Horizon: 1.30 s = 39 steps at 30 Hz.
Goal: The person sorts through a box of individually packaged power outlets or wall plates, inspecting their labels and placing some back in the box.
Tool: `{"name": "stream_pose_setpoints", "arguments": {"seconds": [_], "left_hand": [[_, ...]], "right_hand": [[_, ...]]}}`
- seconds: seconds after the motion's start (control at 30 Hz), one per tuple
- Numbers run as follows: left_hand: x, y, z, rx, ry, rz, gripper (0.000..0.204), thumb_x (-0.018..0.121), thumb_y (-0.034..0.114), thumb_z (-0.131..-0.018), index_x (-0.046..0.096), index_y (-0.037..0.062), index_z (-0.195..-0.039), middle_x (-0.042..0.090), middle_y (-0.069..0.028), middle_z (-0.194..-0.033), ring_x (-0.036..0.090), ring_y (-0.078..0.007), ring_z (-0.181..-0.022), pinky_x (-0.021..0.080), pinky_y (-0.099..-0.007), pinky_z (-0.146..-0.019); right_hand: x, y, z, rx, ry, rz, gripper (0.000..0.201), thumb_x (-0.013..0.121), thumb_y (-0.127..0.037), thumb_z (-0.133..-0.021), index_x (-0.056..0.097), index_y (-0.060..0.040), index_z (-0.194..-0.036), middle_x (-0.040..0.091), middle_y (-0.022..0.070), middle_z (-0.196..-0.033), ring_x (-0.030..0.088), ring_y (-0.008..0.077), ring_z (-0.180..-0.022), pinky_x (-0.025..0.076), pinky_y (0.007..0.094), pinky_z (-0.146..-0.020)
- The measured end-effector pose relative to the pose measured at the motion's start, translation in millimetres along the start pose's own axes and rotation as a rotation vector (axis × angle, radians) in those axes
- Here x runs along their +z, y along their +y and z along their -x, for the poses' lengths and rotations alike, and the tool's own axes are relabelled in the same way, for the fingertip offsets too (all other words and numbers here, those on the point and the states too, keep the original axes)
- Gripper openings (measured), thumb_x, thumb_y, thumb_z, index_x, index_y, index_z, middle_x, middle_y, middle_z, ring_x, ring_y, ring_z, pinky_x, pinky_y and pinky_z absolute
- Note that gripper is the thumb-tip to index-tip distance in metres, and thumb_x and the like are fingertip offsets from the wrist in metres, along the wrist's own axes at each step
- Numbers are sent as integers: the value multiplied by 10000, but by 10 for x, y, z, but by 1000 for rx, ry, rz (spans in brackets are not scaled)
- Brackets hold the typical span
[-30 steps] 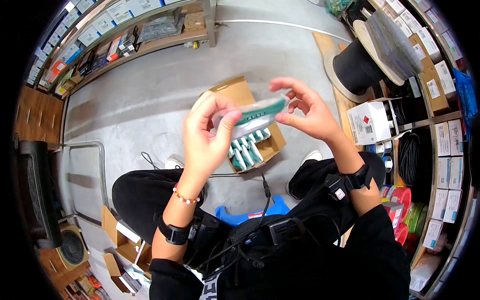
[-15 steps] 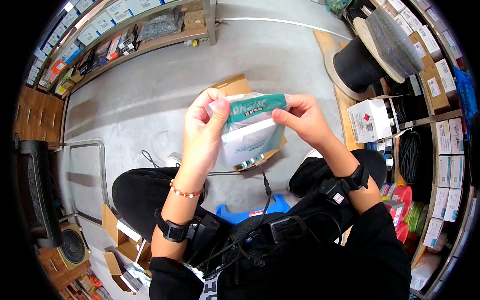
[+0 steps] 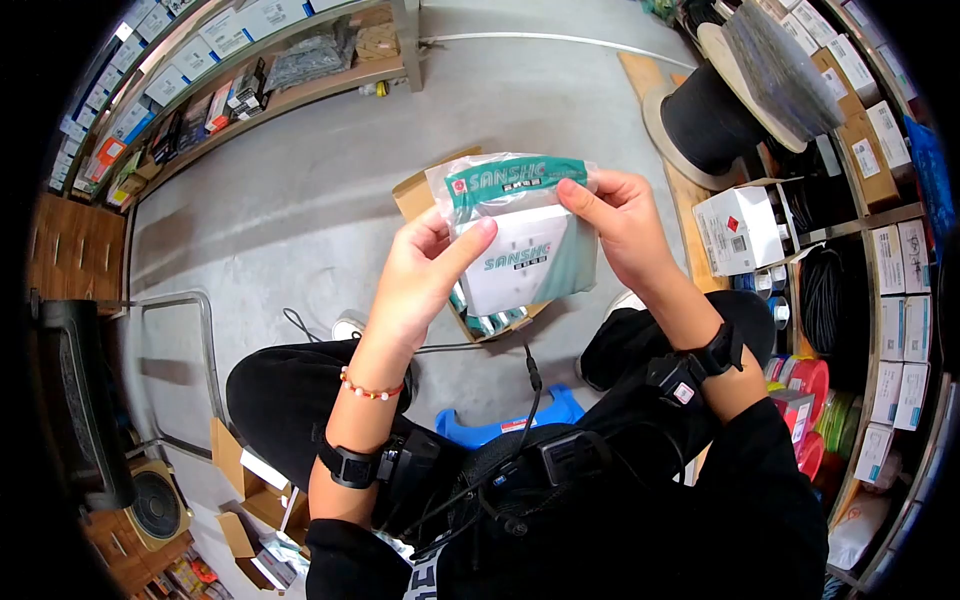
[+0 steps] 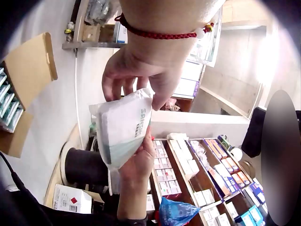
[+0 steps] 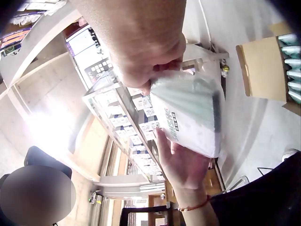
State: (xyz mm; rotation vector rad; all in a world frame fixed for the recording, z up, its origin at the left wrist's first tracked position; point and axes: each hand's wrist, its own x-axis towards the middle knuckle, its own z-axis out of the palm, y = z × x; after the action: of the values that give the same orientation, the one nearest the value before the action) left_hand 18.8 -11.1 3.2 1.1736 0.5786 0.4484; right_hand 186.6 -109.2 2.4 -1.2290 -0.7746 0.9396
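Observation:
A clear plastic packet [image 3: 520,262] with a green printed band and a white square item inside is held up in front of the person, its lettering facing the head camera. The left hand [image 3: 415,275] pinches its left edge, thumb on the front. At the upper right edge the right hand [image 3: 630,225] grips it, thumb over the green band. Both wrist views show the packet [image 4: 124,127] [image 5: 188,115] between the two hands. Behind and below it, an open cardboard box [image 3: 410,195] with several similar green-and-white packets [image 3: 490,324] stands on the floor, partly hidden.
On the floor lie a blue plastic stool [image 3: 465,430], a cable and open cartons [image 3: 235,455] at lower left. A large cable spool [image 3: 705,120] and a white box [image 3: 735,230] stand at the right beside stocked shelves. Another shelf [image 3: 300,90] runs along the upper left.
The packet has turned from nearly edge-on to facing the head camera, with its lettering now upright. The right hand has closed onto its right edge, and both hands keep hold of it.

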Motion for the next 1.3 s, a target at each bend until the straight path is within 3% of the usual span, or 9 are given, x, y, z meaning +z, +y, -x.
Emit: {"name": "stream_pose_setpoints", "arguments": {"seconds": [0.23, 0.3, 0.53, 0.93, 1.0, 1.3], "left_hand": [[-65, -141, -72, -131, 13, -44, 243, 575, 207, -810, 567, 28, -973, 600, -39, -897, 553, -73, -781, 442, -211, -671], [-71, -154, -68, -132, 39, 70, 241, 563, 210, -819, 556, 27, -975, 599, -44, -901, 565, -84, -797, 460, -221, -663], [-157, -78, -101, -67, 167, 328, 235, 512, 212, -847, 520, 37, -1005, 598, -76, -939, 604, -148, -820, 512, -268, -694], [-221, -113, -110, 19, 198, 461, 309, 475, 243, -864, 450, 45, -1100, 554, -74, -1045, 568, -154, -911, 488, -285, -757], [-234, -90, -108, 23, 214, 449, 356, 437, 251, -879, 386, 53, -1170, 517, -64, -1117, 532, -155, -990, 465, -295, -814], [-229, -70, -96, 31, 215, 450, 362, 436, 247, -881, 371, 60, -1183, 515, -59, -1115, 529, -150, -989, 462, -293, -816]], "right_hand": [[18, 38, 6, 95, 55, -25, 165, 592, -179, -798, 627, -19, -812, 606, -4, -751, 519, 38, -677, 395, 184, -650], [65, 42, -4, 119, 67, -26, 185, 584, -193, -805, 615, -18, -856, 602, -5, -780, 518, 38, -696, 397, 185, -655], [56, 33, -27, 6, 2, 122, 234, 611, -215, -789, 596, 0, -879, 593, 15, -781, 530, 50, -715, 423, 192, -647], [-54, -11, -58, 108, -30, -75, 186, 593, -186, -797, 584, -13, -865, 592, 21, -773, 539, 58, -677, 433, 189, -614], [-61, -10, -62, 30, -49, 16, 160, 591, -164, -796, 582, -13, -849, 590, 17, -768, 541, 58, -677, 435, 188, -613], [-41, 0, -61, -137, -13, 157, 87, 598, -94, -779, 576, -11, -795, 570, -7, -713, 525, 39, -649, 420, 174, -601]]}}
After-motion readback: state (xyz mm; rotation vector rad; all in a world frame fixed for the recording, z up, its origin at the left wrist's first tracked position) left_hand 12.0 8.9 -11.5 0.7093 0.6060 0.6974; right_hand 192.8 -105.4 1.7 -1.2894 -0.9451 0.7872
